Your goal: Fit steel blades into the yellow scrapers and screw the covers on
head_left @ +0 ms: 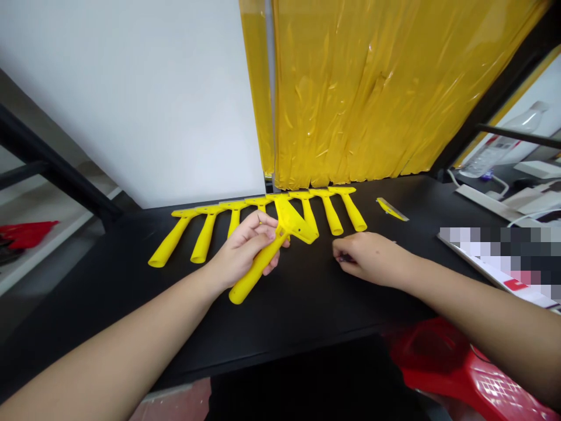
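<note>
My left hand (248,242) is closed around the neck of a yellow plastic scraper handle (256,270). The wide triangular head points up and to the right, with small holes showing in it. Low over the black table, my right hand (366,257) is curled with its fingers pressed together; a small dark thing seems to show at the fingertips, too little of it to name. Behind both hands, several similar yellow scrapers (204,237) lie in a row, heads toward the back edge. To the right lies a short yellow strip (391,209) with a thin metal edge.
The black table (298,316) runs back to a white panel (175,99) and a yellow plastic curtain (372,88). At the right are a flat white box (491,263), partly blurred out, and a clear bottle (504,143). A red plastic stool (473,362) stands below the front edge.
</note>
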### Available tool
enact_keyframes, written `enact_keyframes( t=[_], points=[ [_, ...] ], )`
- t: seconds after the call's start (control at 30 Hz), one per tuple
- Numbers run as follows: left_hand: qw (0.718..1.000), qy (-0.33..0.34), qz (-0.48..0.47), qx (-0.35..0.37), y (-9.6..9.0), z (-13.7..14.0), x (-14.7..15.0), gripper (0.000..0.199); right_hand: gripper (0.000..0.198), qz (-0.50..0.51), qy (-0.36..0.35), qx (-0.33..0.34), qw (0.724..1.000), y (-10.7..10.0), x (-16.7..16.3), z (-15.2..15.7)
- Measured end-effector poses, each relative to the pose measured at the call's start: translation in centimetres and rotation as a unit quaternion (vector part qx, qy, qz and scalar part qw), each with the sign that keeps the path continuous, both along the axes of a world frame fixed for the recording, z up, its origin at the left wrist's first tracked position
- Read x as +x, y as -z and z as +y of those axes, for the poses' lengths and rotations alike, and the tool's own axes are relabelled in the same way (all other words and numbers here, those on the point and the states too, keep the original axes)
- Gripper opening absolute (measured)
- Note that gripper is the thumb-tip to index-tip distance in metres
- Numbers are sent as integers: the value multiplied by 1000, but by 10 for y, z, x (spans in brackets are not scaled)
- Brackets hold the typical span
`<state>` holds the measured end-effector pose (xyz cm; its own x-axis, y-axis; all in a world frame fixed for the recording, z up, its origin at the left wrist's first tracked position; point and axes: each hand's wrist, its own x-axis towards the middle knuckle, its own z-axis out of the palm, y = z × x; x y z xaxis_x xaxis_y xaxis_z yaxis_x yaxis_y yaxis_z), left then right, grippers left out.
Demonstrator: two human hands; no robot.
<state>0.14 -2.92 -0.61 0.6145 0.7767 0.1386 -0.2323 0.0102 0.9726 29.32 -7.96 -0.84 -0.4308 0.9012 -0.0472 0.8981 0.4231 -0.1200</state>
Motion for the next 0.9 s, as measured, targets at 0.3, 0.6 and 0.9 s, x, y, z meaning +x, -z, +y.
enact_keyframes(
  t=[0.3, 0.6, 0.9],
  points=[
    [997, 53, 52, -4, 1, -5, 6, 22, 18, -60, 198, 87, 974, 25, 113, 17],
    [984, 82, 155, -29, -1, -6, 4, 35, 26, -106, 283, 109, 947, 20, 113, 71],
    [976, 58, 143, -157, -1, -4, 8, 24, 18, 31, 259, 255, 931, -10, 60, 32]
  ],
)
